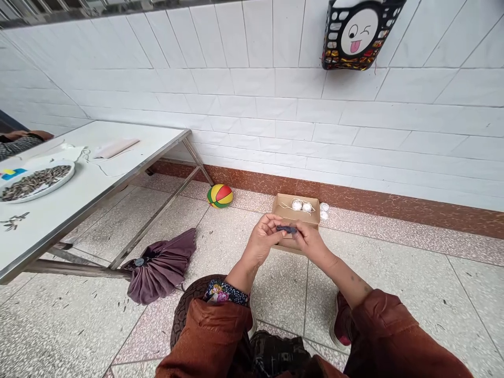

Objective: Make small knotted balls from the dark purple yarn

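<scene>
As the left hand (261, 237) and right hand (310, 242) pinch a small dark bundle (285, 229) over the cardboard box (284, 203), it looks light and soft, probably best held by its ends.

The dark blue piece (286, 229) is showing a matt, ridged, cloth-like surface; exact material unclear. The box (284, 211) is presenting plain brown matt cardboard; the silvery balls (296, 205) are looking crinkled, foil-like. The wall tiles (255, 81) are giving a smooth, glossy white finish; the skirting (255, 181) is reading as polished, veined stone. The floor (394, 283) is appearing speckled, terrazzo-like. The table frame (165, 206) is looking metallic, the basket (342, 14) black plastic, the pleated bundle (157, 270) soft matt cloth.
</scene>
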`<state>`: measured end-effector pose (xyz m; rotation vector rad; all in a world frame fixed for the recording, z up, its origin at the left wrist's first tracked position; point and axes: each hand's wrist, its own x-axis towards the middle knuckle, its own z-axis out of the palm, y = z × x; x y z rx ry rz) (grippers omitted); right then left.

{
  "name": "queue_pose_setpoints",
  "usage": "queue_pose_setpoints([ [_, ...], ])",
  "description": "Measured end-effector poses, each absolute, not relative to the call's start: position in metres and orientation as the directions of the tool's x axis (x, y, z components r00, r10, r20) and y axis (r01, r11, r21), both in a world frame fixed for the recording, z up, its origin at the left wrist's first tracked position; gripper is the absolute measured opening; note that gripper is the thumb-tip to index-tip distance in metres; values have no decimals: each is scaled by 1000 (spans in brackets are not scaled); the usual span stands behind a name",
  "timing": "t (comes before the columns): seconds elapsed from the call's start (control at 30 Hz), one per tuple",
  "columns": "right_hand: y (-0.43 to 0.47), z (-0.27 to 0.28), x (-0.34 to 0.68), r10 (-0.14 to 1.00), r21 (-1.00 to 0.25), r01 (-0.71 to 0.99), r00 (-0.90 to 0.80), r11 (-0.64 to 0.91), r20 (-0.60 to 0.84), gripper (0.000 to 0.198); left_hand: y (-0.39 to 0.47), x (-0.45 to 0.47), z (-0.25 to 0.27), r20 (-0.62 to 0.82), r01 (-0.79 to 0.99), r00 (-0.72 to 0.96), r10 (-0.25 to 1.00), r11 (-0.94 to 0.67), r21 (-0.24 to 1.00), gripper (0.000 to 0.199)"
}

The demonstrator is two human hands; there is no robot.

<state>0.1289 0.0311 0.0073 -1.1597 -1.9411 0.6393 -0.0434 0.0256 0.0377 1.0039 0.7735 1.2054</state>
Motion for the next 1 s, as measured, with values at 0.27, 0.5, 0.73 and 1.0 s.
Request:
queue_pose_setpoints([
  [0.27, 11, 24, 130, 739, -535, 514, -524, 670, 423, 27, 32, -45, 30, 141, -27, 20, 990, -140, 990, 42],
  [0.5, 30, 19, 137, 853, -676, 526, -242, 516, 463, 24, 20, -44, 39, 66, -242, 362, 930, 26, 970, 47],
  [0.73, 4, 9, 123, 732, -504, 538, -570, 676, 374, 28, 31, -46, 37, 121, -276, 67, 990, -98, 956, 43],
  [1.0, 24, 36, 143, 809, -599, 547, -330, 584, 487, 25, 21, -41, 34, 108, -95, 351, 930, -79, 992, 53],
])
